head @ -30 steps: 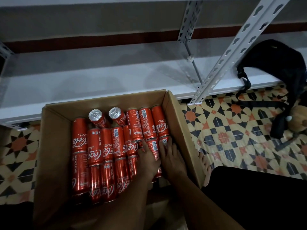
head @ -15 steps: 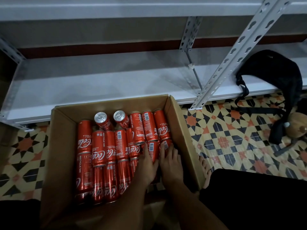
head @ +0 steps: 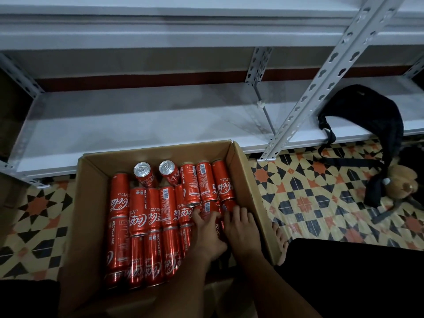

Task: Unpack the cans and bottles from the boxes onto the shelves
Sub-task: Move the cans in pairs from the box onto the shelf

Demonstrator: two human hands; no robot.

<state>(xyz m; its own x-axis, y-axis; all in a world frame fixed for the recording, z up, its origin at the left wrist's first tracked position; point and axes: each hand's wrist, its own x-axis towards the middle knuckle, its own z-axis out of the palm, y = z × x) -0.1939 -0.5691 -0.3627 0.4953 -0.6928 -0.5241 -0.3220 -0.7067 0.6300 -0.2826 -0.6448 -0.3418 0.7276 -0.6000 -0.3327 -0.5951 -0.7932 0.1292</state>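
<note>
An open cardboard box (head: 91, 203) is set on the patterned tiled floor (head: 309, 203), its far edge just in front of the lowest white shelf (head: 137, 125). Red cans (head: 137, 212) are packed inside, most laid on their sides in rows; two at the far end are tilted with their silver tops showing. A strip of bare cardboard is left along the box's left wall, while the cans on the right are pressed close to the right wall.

Both hands are lowered into the near right corner of the box. The left hand (head: 207, 235) is laid over a can, fingers curled down around it; the grip appears closed on that can. The right hand (head: 241, 228) is placed over the neighbouring cans beside the right wall; whether its grip is closed cannot be told.

The shelf surface directly behind the box lies bare. To the right, a slotted upright post (head: 321, 83) is seen, and beyond it a black bag (head: 367, 115) hangs over the shelf edge.
</note>
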